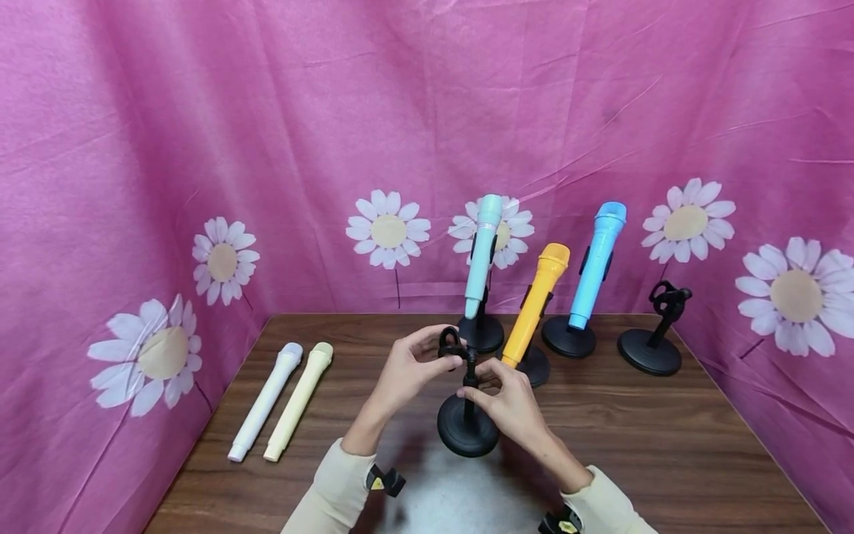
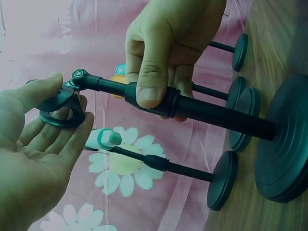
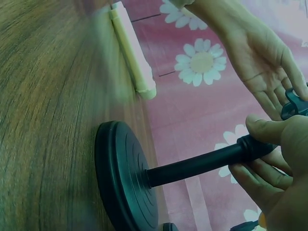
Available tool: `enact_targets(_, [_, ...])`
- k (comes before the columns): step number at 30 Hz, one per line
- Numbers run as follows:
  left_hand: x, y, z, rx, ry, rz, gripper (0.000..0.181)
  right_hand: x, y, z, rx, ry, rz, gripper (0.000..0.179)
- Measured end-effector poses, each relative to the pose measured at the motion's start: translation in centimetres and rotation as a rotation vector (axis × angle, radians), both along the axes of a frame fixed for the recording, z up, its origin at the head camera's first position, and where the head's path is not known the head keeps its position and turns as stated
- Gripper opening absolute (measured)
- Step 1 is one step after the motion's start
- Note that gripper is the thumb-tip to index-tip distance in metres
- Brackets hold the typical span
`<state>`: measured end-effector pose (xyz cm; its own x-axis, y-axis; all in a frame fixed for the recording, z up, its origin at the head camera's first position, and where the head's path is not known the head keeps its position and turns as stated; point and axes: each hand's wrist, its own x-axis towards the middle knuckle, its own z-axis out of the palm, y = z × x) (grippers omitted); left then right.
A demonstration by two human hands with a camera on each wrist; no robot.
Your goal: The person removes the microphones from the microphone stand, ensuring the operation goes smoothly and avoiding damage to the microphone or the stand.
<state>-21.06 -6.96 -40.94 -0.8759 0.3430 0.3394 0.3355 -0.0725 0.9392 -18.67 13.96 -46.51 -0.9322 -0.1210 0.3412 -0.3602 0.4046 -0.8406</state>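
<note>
A black microphone stand point(image 1: 469, 426) with a round base is upright on the wooden table between both hands. My left hand point(image 1: 410, 371) pinches the ring-shaped clip point(image 2: 62, 108) at its top, thumb on one side and fingers on the other. Lower down, my right hand point(image 1: 510, 400) grips the collar point(image 3: 250, 147) partway up the pole, thumb and fingers around it. Just behind the hands, an orange microphone point(image 1: 537, 304) leans in its own stand, and a mint green microphone point(image 1: 482, 256) in another.
At the left lie a white microphone point(image 1: 265, 402) and a pale yellow microphone point(image 1: 298, 402), side by side. A blue microphone point(image 1: 598, 265) sits in a stand at the back right. Beside it is a stand with a bare clip point(image 1: 657, 341). A pink flowered cloth point(image 1: 320, 148) surrounds the table.
</note>
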Motion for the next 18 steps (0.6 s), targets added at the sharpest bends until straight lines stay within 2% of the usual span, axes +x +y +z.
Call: enact_targets(18, [-0.17, 0.0, 0.09, -0.013, 0.007, -0.014, 0.038, 0.57, -0.26, 0.27, 0.026, 0.003, -0.007, 0.023])
